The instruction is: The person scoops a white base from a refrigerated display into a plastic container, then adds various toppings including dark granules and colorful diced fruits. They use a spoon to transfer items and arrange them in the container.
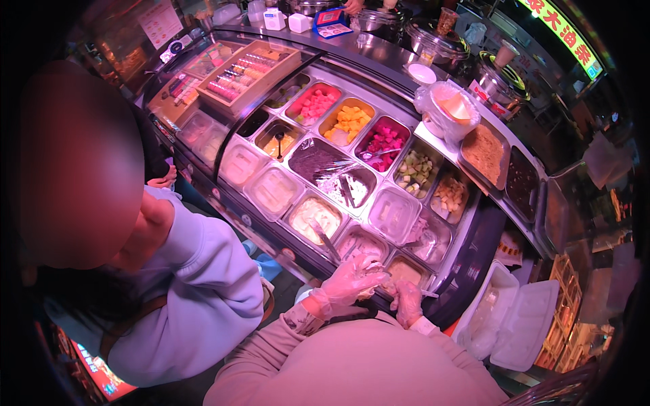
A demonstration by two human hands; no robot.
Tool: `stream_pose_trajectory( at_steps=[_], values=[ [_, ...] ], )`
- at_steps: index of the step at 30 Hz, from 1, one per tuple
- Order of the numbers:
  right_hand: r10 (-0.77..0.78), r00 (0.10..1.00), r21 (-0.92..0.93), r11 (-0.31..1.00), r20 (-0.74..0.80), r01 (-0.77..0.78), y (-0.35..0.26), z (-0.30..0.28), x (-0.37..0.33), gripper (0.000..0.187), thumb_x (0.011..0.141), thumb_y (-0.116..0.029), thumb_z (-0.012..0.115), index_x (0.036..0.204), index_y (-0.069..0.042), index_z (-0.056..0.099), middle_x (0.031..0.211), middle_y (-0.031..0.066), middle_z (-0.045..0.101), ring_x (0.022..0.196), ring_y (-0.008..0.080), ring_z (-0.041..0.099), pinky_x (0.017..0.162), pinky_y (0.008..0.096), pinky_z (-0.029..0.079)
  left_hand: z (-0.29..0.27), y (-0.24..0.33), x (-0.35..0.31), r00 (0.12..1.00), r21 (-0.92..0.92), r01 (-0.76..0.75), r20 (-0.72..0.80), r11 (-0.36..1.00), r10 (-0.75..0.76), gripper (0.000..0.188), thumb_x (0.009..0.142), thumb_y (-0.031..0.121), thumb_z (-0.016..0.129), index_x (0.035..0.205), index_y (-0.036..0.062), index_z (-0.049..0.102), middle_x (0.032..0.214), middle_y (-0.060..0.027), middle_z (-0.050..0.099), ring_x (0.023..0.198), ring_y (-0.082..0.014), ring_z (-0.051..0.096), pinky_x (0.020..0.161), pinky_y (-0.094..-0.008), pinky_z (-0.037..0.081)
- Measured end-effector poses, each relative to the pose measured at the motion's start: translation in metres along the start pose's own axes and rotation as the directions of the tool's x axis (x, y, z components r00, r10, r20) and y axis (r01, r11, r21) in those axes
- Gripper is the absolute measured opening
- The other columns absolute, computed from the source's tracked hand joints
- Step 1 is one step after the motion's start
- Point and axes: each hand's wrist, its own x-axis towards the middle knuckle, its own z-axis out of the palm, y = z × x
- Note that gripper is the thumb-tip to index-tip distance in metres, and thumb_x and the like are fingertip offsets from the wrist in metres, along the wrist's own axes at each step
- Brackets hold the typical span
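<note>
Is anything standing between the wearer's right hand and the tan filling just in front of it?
Nothing visible does. The right hand is right by the near side of the tan filling, though it may hide part of that edge.

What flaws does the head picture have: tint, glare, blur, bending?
In the head view, a pink cast tints the left hand and right hand, plastic film glints, the lit sign glares, and the counter curves; also in the head view, the bystander's head is blurred out.
</note>
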Motion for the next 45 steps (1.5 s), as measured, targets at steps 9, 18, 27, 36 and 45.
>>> stream_pose_trajectory(
  at_steps=[9, 18, 27, 36, 45],
  values=[
    [0.013, 0.999, -0.007, 1.0, 0.042, -0.013, -0.009, 0.0, -0.006, 0.014, 0.102, -0.022, 0.066, 0.098, -0.009, 0.068, 0.079, 0.0022, 0.063, 0.055, 0.0095, 0.049, 0.046, 0.0262, 0.041, 0.005, 0.009, 0.002, 1.0, -0.06, 0.014, 0.002, 0.998, -0.014, 0.037, 0.102, 0.013, 0.07, 0.135, 0.0048, 0.056, 0.105, -0.0006, 0.065, 0.084, -0.0076, 0.061, 0.07, -0.0238, 0.05],
    [-0.697, 0.662, -0.874, 0.106, 0.275, 0.475, -0.193, -0.01, 0.173, 0.056, 0.102, -0.045, 0.065, 0.123, 0.007, 0.064, 0.115, 0.0237, 0.07, 0.113, 0.0379, 0.065, 0.097, 0.0455, 0.051, 0.011, 0.034, 0.004, 0.999, -0.16, -0.016, -0.044, 0.987, 0.009, 0.037, 0.1, 0.012, 0.072, 0.133, 0.0028, 0.058, 0.114, -0.0008, 0.062, 0.102, -0.0087, 0.059, 0.086, -0.0281, 0.051],
    [-0.279, 0.66, -0.685, 0.009, 0.698, 0.728, -0.235, 0.246, 0.201, 0.096, 0.089, -0.049, 0.074, 0.163, -0.002, 0.033, 0.171, 0.0314, 0.022, 0.161, 0.0428, 0.019, 0.13, 0.0451, 0.02, -0.007, 0.019, 0.011, 0.996, -0.274, -0.047, -0.089, 0.961, 0.023, 0.044, 0.102, 0.017, 0.071, 0.139, -0.0007, 0.054, 0.119, -0.0063, 0.063, 0.109, -0.0128, 0.062, 0.092, -0.0296, 0.053],
    [-0.336, 0.617, -0.483, 0.403, 0.712, 0.777, -0.264, 0.286, 0.163, 0.088, 0.093, -0.032, 0.075, 0.164, -0.001, 0.033, 0.171, 0.0188, 0.031, 0.161, 0.0289, 0.025, 0.13, 0.0355, 0.019, -0.009, 0.025, 0.02, 0.998, -0.497, 0.055, 0.031, 0.866, -0.046, 0.027, 0.102, 0.02, 0.072, 0.119, 0.006, 0.056, 0.097, 0.0019, 0.057, 0.081, -0.0064, 0.055, 0.068, -0.0259, 0.047],
    [-0.551, 0.812, -0.004, 0.827, 0.191, 0.562, -0.177, 0.037, 0.055, 0.074, 0.105, -0.016, 0.058, 0.169, -0.01, 0.023, 0.174, 0.0098, 0.024, 0.143, 0.0257, 0.05, 0.112, 0.0406, 0.049, 0.005, 0.001, 0.013, 0.979, -0.191, -0.171, -0.139, 0.967, 0.146, 0.025, 0.104, 0.023, 0.068, 0.117, 0.004, 0.059, 0.106, -0.002, 0.059, 0.099, -0.0087, 0.058, 0.087, -0.0268, 0.047]
  ],
)
